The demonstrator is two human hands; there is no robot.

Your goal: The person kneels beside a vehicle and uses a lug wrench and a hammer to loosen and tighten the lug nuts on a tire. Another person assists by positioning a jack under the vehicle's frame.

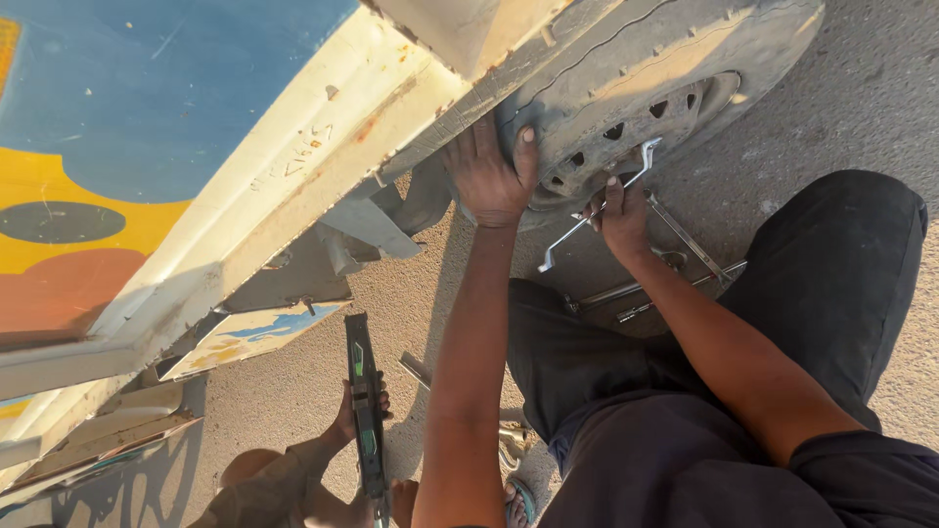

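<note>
My left hand (489,176) presses flat against the worn tyre (675,59) of a wheel, fingers spread over its edge under the cream vehicle body (323,137). My right hand (618,217) grips a bent metal wheel wrench (587,220), whose socket end reaches up to the steel rim (636,127) with its ring of holes. I crouch on the ground in dark trousers.
A cross wrench and metal bars (675,274) lie on the sandy ground under my right forearm. Below, another person's hand (347,411) holds a long dark jack tool (364,411). The painted blue and yellow body panel (117,127) overhangs on the left.
</note>
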